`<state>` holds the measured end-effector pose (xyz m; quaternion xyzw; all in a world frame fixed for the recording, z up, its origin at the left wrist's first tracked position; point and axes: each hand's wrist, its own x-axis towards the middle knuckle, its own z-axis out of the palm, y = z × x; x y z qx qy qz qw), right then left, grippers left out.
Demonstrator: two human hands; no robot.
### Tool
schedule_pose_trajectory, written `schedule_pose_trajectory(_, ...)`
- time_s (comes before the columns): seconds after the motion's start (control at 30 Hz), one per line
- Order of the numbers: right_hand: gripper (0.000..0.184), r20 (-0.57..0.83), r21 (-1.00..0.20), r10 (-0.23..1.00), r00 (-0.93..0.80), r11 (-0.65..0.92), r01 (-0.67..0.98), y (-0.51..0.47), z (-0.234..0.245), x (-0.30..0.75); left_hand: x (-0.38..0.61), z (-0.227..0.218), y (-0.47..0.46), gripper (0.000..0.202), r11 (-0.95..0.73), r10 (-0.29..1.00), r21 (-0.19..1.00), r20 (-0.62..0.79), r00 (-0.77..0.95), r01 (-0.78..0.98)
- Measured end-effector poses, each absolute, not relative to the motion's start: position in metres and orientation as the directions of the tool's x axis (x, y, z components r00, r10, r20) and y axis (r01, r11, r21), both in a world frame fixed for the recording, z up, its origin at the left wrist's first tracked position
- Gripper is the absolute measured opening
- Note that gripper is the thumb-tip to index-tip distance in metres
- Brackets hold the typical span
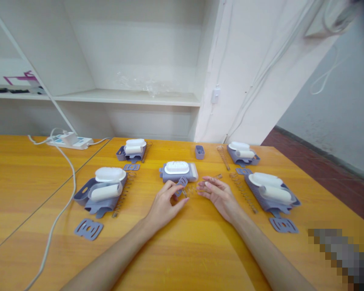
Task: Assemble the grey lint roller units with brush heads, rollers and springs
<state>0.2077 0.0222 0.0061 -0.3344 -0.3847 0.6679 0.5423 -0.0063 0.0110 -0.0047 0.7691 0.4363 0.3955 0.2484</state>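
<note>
Head view: our left grip (165,202) pinched a purple plate (181,184), right grip (220,196) lay open, four kits (104,192) looked unbuilt.

You get bright, even light: your left hand (165,202) and right hand (219,195) throw only faint, soft shadows on the glossy table (185,250). The wide lens bends straight lines near the edges, and a pixelated patch (342,250) covers the lower right corner.
</note>
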Motion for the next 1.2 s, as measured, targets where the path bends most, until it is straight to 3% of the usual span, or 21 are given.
schedule_pose_trajectory(0.3,0.028,0.047,-0.992,0.97,-0.238,0.017,-0.127,0.016,0.005,0.19,-0.007,-0.008,0.011,0.033,-0.522,0.851,0.705,0.399,0.341,0.48)
schedule_pose_trajectory(0.53,0.029,0.057,-0.998,0.977,-0.207,0.052,-0.028,0.012,0.006,0.18,-0.006,-0.006,0.01,0.032,-0.529,0.847,0.711,0.407,0.343,0.464)
schedule_pose_trajectory(0.77,0.031,0.075,-0.997,0.981,-0.178,0.078,0.009,0.014,0.006,0.187,-0.008,-0.006,0.015,0.023,-0.434,0.9,0.798,0.365,0.239,0.417)
schedule_pose_trajectory(0.97,0.028,0.097,-0.992,0.984,-0.149,0.107,0.064,0.014,0.002,0.182,-0.005,-0.007,0.016,0.032,-0.208,0.97,0.949,0.168,0.176,0.239)
schedule_pose_trajectory(1.07,0.025,0.194,-0.956,0.976,-0.102,0.211,0.204,0.013,0.002,0.182,-0.004,-0.004,0.016,0.028,-0.155,0.974,0.968,0.117,0.194,0.195)
schedule_pose_trajectory(1.2,0.02,0.438,-0.819,0.896,-0.065,0.428,0.383,0.013,0.004,0.184,-0.006,-0.003,0.017,0.035,-0.154,0.974,0.969,0.115,0.197,0.195)
